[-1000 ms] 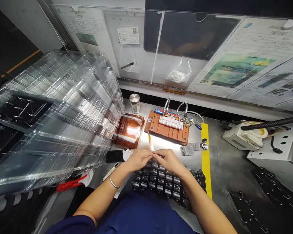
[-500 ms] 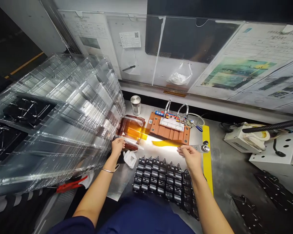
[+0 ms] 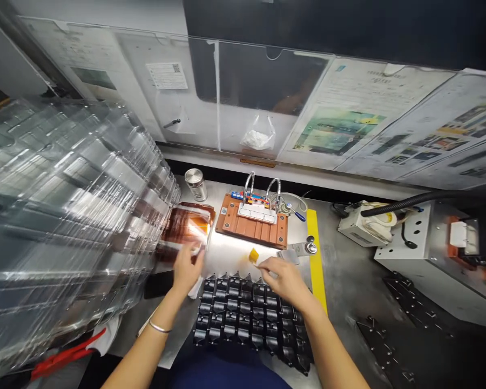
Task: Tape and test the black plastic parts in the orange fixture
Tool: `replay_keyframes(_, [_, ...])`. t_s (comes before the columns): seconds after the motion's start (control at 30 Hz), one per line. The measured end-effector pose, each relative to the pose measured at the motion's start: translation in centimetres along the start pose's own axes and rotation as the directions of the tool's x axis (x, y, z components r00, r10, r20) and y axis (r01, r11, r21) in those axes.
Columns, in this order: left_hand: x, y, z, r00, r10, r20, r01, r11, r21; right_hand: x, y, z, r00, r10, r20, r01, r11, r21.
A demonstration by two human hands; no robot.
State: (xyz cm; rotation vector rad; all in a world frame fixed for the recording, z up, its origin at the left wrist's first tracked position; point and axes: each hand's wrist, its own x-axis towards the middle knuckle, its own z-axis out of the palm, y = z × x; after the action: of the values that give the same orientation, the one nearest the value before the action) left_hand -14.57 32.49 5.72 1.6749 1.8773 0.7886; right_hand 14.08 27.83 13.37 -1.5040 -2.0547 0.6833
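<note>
Your top [image 3: 227,374] is dark blue — plain where it shows — and a thin, shiny silver bangle [image 3: 159,328] rings the forearm [image 3: 141,354] above your bare left hand [image 3: 187,274].

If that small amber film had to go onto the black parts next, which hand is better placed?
Probably the right hand: it appears to pinch the amber film near the rows of black parts. The left hand is away from that film, by the reddish-brown sheets.

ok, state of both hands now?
Left hand: blurred by the brown sheets; grip can't be told.
Right hand: closed, holding an amber film piece.
</note>
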Motion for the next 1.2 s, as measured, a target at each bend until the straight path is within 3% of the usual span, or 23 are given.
replay_keyframes(0.03, [0.5, 1.9, 0.8, 0.974, 0.141, 0.178, -0.122, 0.986, -0.116, 0.4, 0.0, -0.1, 0.999, -0.027, 0.034, 0.025, 0.998, 0.055])
replay_keyframes(0.07, [1.3, 3.9, 1.6, 0.896, 0.264, 0.357, -0.188, 0.954, -0.235, 0.9, 0.4, -0.1, 0.999, -0.034, 0.030, 0.031, 0.993, 0.113])
replay_keyframes(0.1, [2.3, 5.6, 2.4, 0.782, 0.353, 0.513, -0.198, 0.922, -0.333, 1.5, 1.0, 0.1, 1.000, -0.008, -0.014, 0.011, 0.985, 0.171])
replay_keyframes(0.17, [5.0, 8.1, 3.7, 0.558, 0.413, 0.719, -0.127, 0.899, -0.418, 2.7, 3.0, 0.6, 0.972, 0.156, -0.176, -0.095, 0.945, 0.314])
replay_keyframes(0.2, [6.5, 8.7, 4.3, 0.495, 0.397, 0.773, -0.074, 0.906, -0.418, 3.2, 4.4, 1.0, 0.925, 0.284, -0.253, -0.163, 0.897, 0.410])
replay_keyframes(0.23, [7.8, 9.0, 4.8, 0.470, 0.360, 0.806, -0.010, 0.915, -0.403, 3.8, 5.8, 1.5, 0.857, 0.418, -0.302, -0.219, 0.825, 0.521])
replay_keyframes(0.27, [9.1, 9.0, 5.4, 0.469, 0.311, 0.827, 0.068, 0.921, -0.385, 4.2, 7.3, 2.1, 0.777, 0.544, -0.318, -0.254, 0.732, 0.632])
replay_keyframes(0.37, [11.3, 8.2, 7.2, 0.531, 0.112, 0.840, 0.368, 0.863, -0.348, 5.1, 10.8, 3.9, 0.563, 0.791, -0.239, -0.245, 0.436, 0.866])
replay_keyframes(0.43, [11.7, 8.0, 8.6, 0.568, -0.024, 0.823, 0.524, 0.782, -0.339, 5.5, 11.9, 5.0, 0.472, 0.863, -0.180, -0.202, 0.304, 0.931])
replay_keyframes(0.53, [11.4, 8.5, 10.2, 0.623, -0.212, 0.753, 0.660, 0.659, -0.360, 6.0, 12.2, 6.0, 0.393, 0.908, -0.142, -0.147, 0.214, 0.966])
replay_keyframes(0.6, [11.3, 9.1, 10.9, 0.649, -0.296, 0.701, 0.708, 0.572, -0.414, 6.4, 12.2, 6.2, 0.369, 0.919, -0.138, -0.136, 0.200, 0.970])
replay_keyframes(0.7, [11.5, 9.6, 11.4, 0.682, -0.324, 0.656, 0.713, 0.497, -0.495, 6.9, 12.4, 5.8, 0.372, 0.922, -0.108, -0.177, 0.184, 0.967])
replay_keyframes(0.83, [12.0, 9.6, 11.9, 0.732, -0.387, 0.561, 0.668, 0.568, -0.480, 7.5, 12.7, 4.7, 0.379, 0.925, -0.013, -0.316, 0.142, 0.938])
replay_keyframes(0.93, [12.4, 9.3, 12.6, 0.762, -0.424, 0.490, 0.637, 0.627, -0.449, 8.2, 12.7, 4.0, 0.345, 0.938, 0.032, -0.401, 0.116, 0.909])
replay_keyframes(1.1, [13.0, 8.9, 13.3, 0.826, -0.394, 0.402, 0.559, 0.658, -0.504, 9.0, 12.5, 3.4, 0.307, 0.950, 0.066, -0.412, 0.070, 0.909])
replay_keyframes(1.2, [13.2, 8.8, 13.3, 0.834, -0.389, 0.391, 0.549, 0.662, -0.511, 9.1, 12.4, 3.3, 0.307, 0.949, 0.068, -0.410, 0.068, 0.910])
